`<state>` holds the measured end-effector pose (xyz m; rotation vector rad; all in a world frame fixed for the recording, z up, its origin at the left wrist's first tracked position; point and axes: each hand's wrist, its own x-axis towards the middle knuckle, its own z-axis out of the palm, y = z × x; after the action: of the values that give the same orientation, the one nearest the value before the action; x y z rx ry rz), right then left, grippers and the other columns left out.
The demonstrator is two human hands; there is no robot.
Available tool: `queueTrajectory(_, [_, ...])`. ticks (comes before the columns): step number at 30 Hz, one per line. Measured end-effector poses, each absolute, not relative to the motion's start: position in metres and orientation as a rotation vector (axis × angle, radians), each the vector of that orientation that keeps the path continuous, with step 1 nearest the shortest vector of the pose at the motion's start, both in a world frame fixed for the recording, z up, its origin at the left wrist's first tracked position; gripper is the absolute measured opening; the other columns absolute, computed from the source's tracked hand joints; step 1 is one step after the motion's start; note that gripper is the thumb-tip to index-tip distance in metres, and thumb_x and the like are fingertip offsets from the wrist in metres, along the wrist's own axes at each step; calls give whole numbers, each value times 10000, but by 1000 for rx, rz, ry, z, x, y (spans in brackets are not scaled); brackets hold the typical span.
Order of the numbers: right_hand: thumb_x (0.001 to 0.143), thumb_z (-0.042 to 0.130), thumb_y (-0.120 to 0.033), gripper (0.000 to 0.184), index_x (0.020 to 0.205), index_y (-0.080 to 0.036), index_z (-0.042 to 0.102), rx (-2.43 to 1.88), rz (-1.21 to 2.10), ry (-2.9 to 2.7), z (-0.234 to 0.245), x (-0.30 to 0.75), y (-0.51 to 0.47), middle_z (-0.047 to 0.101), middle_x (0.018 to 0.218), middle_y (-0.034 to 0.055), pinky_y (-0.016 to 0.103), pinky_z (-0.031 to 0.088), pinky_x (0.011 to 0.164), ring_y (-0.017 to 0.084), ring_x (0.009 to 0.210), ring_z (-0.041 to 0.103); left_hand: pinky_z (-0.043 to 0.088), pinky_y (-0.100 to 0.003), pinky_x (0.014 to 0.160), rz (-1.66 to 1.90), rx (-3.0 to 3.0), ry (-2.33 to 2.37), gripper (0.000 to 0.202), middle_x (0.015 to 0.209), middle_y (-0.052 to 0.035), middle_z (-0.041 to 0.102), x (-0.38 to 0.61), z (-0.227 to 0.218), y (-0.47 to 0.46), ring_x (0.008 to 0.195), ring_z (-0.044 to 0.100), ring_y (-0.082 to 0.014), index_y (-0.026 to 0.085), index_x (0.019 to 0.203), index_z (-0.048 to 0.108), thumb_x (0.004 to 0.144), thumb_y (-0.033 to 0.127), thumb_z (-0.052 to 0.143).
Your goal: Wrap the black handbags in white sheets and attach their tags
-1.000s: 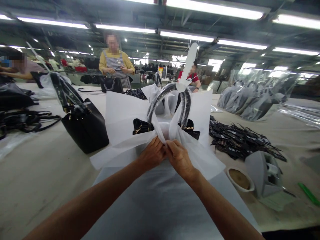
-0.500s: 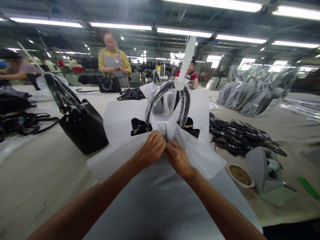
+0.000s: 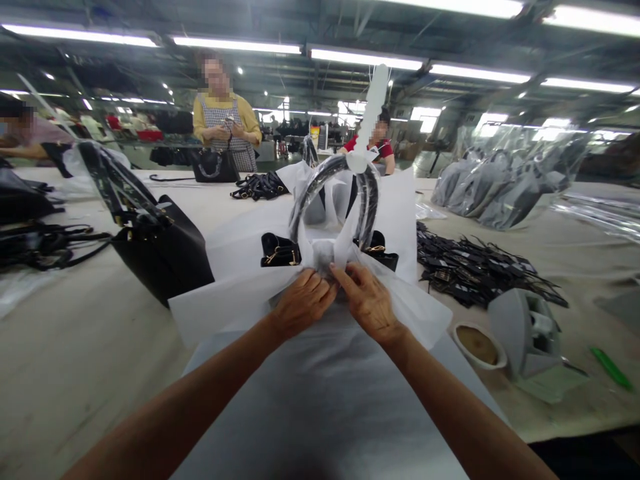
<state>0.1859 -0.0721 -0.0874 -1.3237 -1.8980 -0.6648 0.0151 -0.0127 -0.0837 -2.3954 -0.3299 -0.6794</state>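
A black handbag (image 3: pixel 280 252) stands in front of me, mostly covered by white tissue paper (image 3: pixel 235 293). Its two plastic-wrapped handles (image 3: pixel 345 193) arch upward, with a white paper strip at the top. My left hand (image 3: pixel 303 303) and my right hand (image 3: pixel 367 300) meet at the base of the handles. Both pinch and press gathered tissue paper against the bag's near side. A flat stack of white sheets (image 3: pixel 325 400) lies under my forearms.
Another black handbag (image 3: pixel 160 247) stands to the left. A pile of black tags (image 3: pixel 475 270) lies to the right, with a grey tape dispenser (image 3: pixel 525 333) and a small bowl (image 3: pixel 477 345) nearer. Bagged handbags (image 3: pixel 500 187) lie far right. Other people work across the table.
My hands have dropped slightly and pushed the gathered tissue lower against the bag. The right fingers now lie flatter on the paper. The view tilted a little.
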Motion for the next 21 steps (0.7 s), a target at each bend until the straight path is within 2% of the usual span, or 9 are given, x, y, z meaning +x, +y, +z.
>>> queueTrajectory(4, [918, 392, -117, 295, 1005, -206, 660, -1347, -761, -1898, -90, 191, -66, 639, 949, 81, 293, 510, 714, 188, 833, 599, 466, -384, 853, -695, -2385, -324, 245, 837, -66, 614, 13, -81, -13, 806, 563, -179, 90, 1133, 524, 932, 118, 387])
queueTrajectory(8, [912, 393, -99, 290, 932, -195, 666, -1316, -807, -1903, -98, 197, -71, 637, 907, 83, 297, 502, 718, 179, 795, 581, 465, -371, 839, -760, -2322, -275, 198, 795, -40, 597, 10, -82, -11, 767, 555, -167, 117, 1084, 538, 927, 131, 419])
queueTrajectory(11, [905, 404, -95, 282, 920, -192, 669, -1328, -844, -1914, -101, 198, -74, 632, 903, 87, 297, 495, 712, 179, 790, 575, 467, -371, 825, -768, -2293, -254, 197, 803, -31, 607, 8, -85, -9, 754, 560, -160, 137, 1085, 542, 925, 134, 427])
queueTrajectory(15, [906, 401, -105, 278, 927, -178, 669, -1357, -880, -1918, -101, 196, -73, 626, 892, 100, 313, 490, 689, 191, 769, 559, 469, -352, 784, -746, -2270, -248, 215, 892, -62, 641, 9, -89, -11, 823, 581, -171, 119, 1096, 548, 925, 130, 418])
queueTrajectory(21, [901, 399, -111, 292, 1047, -154, 649, -1398, -760, -1962, -105, 196, -76, 620, 905, 128, 347, 489, 714, 214, 788, 562, 447, -382, 843, -778, -2244, -372, 273, 964, -86, 657, 13, -96, -22, 904, 590, -202, 122, 1126, 564, 928, 130, 377])
